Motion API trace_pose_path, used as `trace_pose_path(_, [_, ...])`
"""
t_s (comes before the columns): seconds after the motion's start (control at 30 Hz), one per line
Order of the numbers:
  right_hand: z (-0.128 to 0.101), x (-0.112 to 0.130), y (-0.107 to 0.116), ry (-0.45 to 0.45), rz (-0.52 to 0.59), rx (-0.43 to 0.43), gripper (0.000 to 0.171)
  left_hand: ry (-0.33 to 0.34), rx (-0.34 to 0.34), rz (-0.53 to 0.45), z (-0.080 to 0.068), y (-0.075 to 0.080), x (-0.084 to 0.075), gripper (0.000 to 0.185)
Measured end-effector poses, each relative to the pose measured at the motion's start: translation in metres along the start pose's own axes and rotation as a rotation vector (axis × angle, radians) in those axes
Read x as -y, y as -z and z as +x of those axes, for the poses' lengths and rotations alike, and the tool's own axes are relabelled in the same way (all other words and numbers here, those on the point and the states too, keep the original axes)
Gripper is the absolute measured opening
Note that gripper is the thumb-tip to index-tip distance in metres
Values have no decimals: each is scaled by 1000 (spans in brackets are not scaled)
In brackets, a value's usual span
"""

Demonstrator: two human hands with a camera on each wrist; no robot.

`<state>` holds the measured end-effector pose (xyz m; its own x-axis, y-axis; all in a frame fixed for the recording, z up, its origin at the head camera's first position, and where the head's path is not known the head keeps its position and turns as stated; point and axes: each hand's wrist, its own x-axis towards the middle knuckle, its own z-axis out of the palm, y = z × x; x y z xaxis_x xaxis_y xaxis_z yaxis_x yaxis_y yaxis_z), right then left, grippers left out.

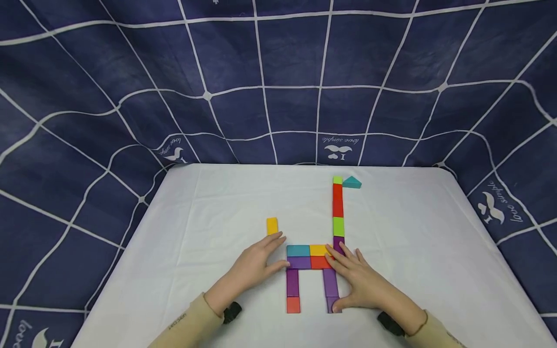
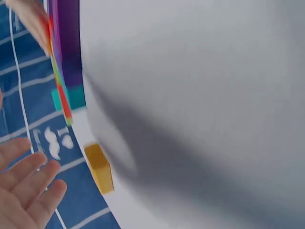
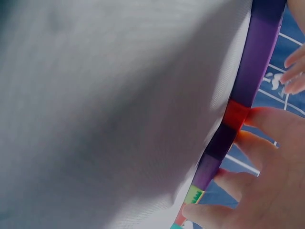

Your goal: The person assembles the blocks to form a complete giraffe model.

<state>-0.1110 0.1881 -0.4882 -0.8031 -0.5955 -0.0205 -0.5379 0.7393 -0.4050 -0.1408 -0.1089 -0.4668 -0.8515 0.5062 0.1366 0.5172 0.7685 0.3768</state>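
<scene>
Flat coloured blocks form a long-necked animal shape in the head view. Its body joins a teal block [image 1: 298, 250], a yellow block, a purple block [image 1: 299, 262] and a red block [image 1: 319, 263]. My right hand [image 1: 363, 280] is spread over the right side: fingertips touch the body and the neck's base, while the thumb lies at the lower block [image 1: 331, 304] of the right leg. My left hand [image 1: 254, 263] hovers at the left with fingers extended, holding nothing. Its thumb tip is right at the purple block's left end, and its fingers overlap a separate yellow block [image 1: 271, 225].
The neck runs away from me through a red block [image 1: 338, 200] between green ones, with a teal triangle [image 1: 352, 182] beside its top. An orange-red block [image 1: 293, 305] ends the left leg. Behind the white table [image 1: 226, 193] hangs a dark blue gridded cloth [image 1: 291, 111].
</scene>
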Motion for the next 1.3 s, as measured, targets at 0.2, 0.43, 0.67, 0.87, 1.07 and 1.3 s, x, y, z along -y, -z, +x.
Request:
trace_pose_path(0.2, [0,1,-1,-24,-15,26,117,153,-18,14,24,7,22,64])
trace_pose_path(0.43, [1,1,0,-22,-11,33,116,279,62,30,44,2,45,76])
trace_pose_path(0.67, [2,0,2,-36,-10,59,116,339,21,61,52,-11,42,72])
trace_pose_path(0.87, [2,0,2,-38,-6,52,115,349,111,-12,50,-9,43,68])
trace_pose_path(1.07, [2,1,3,-55,3,70,116,298,196,-50,39,-1,44,62])
trace_pose_path(1.3, [2,1,2,-47,7,58,116,205,207,-44,24,2,37,55])
